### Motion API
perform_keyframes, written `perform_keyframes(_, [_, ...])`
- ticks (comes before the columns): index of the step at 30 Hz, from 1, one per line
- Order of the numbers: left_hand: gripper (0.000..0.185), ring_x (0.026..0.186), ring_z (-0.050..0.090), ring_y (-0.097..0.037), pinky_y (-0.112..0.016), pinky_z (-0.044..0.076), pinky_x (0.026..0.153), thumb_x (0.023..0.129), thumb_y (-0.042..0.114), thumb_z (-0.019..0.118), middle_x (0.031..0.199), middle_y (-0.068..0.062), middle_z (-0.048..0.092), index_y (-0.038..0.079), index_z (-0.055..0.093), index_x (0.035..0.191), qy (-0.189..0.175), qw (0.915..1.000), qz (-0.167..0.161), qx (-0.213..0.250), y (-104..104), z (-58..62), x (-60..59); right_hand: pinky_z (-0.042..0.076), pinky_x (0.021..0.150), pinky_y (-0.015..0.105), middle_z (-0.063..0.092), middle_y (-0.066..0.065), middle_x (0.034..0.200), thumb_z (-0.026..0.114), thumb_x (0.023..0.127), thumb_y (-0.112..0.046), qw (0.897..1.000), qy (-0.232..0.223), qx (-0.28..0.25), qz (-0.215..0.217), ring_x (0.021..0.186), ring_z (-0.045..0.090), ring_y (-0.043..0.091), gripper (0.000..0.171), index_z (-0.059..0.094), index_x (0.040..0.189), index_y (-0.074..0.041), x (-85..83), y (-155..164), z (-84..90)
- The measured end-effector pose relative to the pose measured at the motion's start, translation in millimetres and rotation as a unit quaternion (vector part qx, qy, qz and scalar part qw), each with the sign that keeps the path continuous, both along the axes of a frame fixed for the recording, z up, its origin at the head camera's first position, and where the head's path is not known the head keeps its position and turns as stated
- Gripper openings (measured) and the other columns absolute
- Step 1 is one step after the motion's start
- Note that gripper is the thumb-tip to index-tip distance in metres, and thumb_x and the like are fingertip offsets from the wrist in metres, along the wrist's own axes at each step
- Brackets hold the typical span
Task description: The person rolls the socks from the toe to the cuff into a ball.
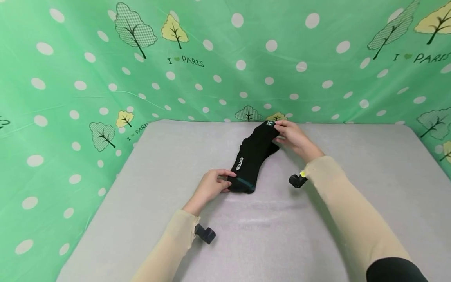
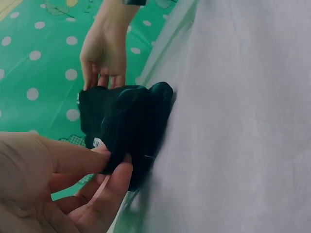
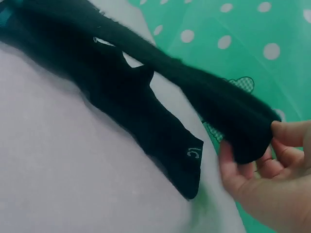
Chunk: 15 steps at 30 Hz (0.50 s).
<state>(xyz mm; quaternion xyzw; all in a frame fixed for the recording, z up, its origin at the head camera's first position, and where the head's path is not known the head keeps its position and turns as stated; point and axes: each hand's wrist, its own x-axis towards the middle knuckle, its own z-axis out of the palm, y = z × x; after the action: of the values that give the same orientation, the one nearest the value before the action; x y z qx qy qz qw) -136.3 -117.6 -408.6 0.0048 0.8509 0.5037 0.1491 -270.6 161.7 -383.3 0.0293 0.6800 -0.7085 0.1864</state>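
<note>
A black sock (image 1: 251, 156) with white COTTON lettering stretches between both hands, slanting up to the right in the head view. My left hand (image 1: 210, 183) pinches its near end, beside a dark teal band. The far end, with a small pale logo, is held between thumb and fingers of my right hand (image 1: 294, 137). Under it lies a second black sock (image 3: 146, 126), whose logo end shows in the right wrist view. There the upper sock (image 3: 223, 107) rises off the table toward the right hand. In the left wrist view, the near ends of the dark fabric (image 2: 131, 116) look bunched together.
A grey cloth-covered table (image 1: 141, 196) lies under the hands. Green fabric (image 1: 211, 78) with white dots and printed trees hangs behind its far edge and along the left side. Small black cameras (image 1: 205, 234) stick out from the sleeves at both wrists.
</note>
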Motion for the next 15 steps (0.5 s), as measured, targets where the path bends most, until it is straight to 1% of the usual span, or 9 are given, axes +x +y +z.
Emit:
perform_keyframes(2, [0.028, 0.073, 0.068, -0.011, -0.027, 0.06, 0.069, 0.091, -0.004, 0.063, 0.112, -0.018, 0.07, 0.006, 0.072, 0.116, 0.008, 0.9998, -0.013, -0.008, 0.1, -0.6, -0.2, 0.05, 0.088, 0.023, 0.052, -0.001, 0.116, 0.045, 0.106, -0.018, 0.998, 0.027, 0.058, -0.008, 0.09, 0.055, 0.005, 0.028, 0.051, 0.13, -0.004, -3.0, -3.0, -2.6])
perform_keyframes(3, [0.028, 0.075, 0.067, -0.012, -0.026, 0.059, 0.071, 0.093, -0.003, 0.061, 0.112, -0.017, 0.069, 0.007, 0.072, 0.116, 0.02, 0.9991, -0.026, -0.026, 0.1, -0.7, -0.3, 0.05, 0.084, 0.021, 0.052, 0.003, 0.12, 0.046, 0.106, -0.018, 0.995, 0.04, 0.096, -0.006, 0.089, 0.054, 0.006, 0.032, 0.05, 0.132, -0.001, -3.7, -3.9, -4.0])
perform_keyframes(5, [0.031, 0.082, 0.064, -0.015, -0.027, 0.055, 0.077, 0.094, -0.003, 0.056, 0.112, -0.016, 0.068, 0.009, 0.073, 0.117, 0.053, 0.9946, -0.055, -0.071, 0.1, -1.1, -0.6, 0.049, 0.079, 0.019, 0.052, 0.011, 0.128, 0.047, 0.105, -0.018, 0.982, 0.059, 0.177, 0.002, 0.091, 0.054, 0.009, 0.037, 0.049, 0.136, 0.004, -3.2, -5.0, -6.3])
perform_keyframes(7, [0.037, 0.091, 0.06, -0.019, -0.031, 0.05, 0.083, 0.093, -0.004, 0.051, 0.113, -0.016, 0.067, 0.012, 0.073, 0.117, 0.087, 0.9861, -0.08, -0.117, -0.1, -1.4, -1.0, 0.05, 0.082, 0.023, 0.051, 0.019, 0.135, 0.048, 0.105, -0.016, 0.968, 0.076, 0.239, 0.012, 0.099, 0.055, 0.017, 0.04, 0.048, 0.138, 0.006, -0.3, -5.8, -7.3])
perform_keyframes(8, [0.039, 0.094, 0.058, -0.021, -0.033, 0.048, 0.084, 0.093, -0.005, 0.049, 0.115, -0.015, 0.066, 0.013, 0.073, 0.118, 0.097, 0.9824, -0.086, -0.135, -0.3, -1.6, -1.3, 0.05, 0.086, 0.027, 0.049, 0.023, 0.139, 0.048, 0.104, -0.016, 0.961, 0.087, 0.262, 0.017, 0.105, 0.055, 0.023, 0.041, 0.047, 0.139, 0.006, 2.3, -5.9, -7.0])
perform_keyframes(10, [0.043, 0.101, 0.059, -0.023, -0.037, 0.048, 0.089, 0.092, -0.005, 0.049, 0.119, -0.015, 0.064, 0.015, 0.07, 0.123, 0.097, 0.98, -0.083, -0.153, -0.6, -0.8, -1.3, 0.049, 0.099, 0.038, 0.044, 0.026, 0.145, 0.05, 0.103, -0.016, 0.953, 0.104, 0.283, 0.014, 0.12, 0.052, 0.033, 0.045, 0.043, 0.142, 0.005, 8.2, -6.0, -5.0])
perform_keyframes(12, [0.044, 0.106, 0.062, -0.025, -0.042, 0.05, 0.093, 0.093, -0.003, 0.051, 0.123, -0.015, 0.063, 0.017, 0.064, 0.13, 0.081, 0.9817, -0.074, -0.156, -0.9, 0.0, -1.6, 0.043, 0.108, 0.049, 0.04, 0.027, 0.149, 0.051, 0.102, -0.015, 0.948, 0.127, 0.293, 0.009, 0.132, 0.045, 0.041, 0.049, 0.038, 0.145, 0.003, 15.0, -5.4, -2.2])
perform_keyframes(14, [0.047, 0.107, 0.065, -0.027, -0.044, 0.052, 0.095, 0.092, -0.003, 0.054, 0.124, -0.015, 0.063, 0.017, 0.058, 0.135, 0.064, 0.9846, -0.069, -0.147, -1.2, 0.9, -2.5, 0.039, 0.112, 0.055, 0.039, 0.028, 0.149, 0.054, 0.101, -0.014, 0.938, 0.162, 0.305, 0.015, 0.136, 0.041, 0.044, 0.05, 0.038, 0.145, 0.003, 22.1, -4.6, 0.6])
perform_keyframes(15, [0.049, 0.109, 0.066, -0.028, -0.044, 0.052, 0.096, 0.092, -0.003, 0.054, 0.124, -0.015, 0.063, 0.017, 0.056, 0.137, 0.06, 0.9856, -0.07, -0.142, -1.2, 1.5, -2.9, 0.039, 0.112, 0.056, 0.041, 0.029, 0.147, 0.055, 0.1, -0.012, 0.934, 0.18, 0.308, 0.024, 0.135, 0.042, 0.045, 0.049, 0.039, 0.144, 0.003, 26.2, -4.5, 1.9])
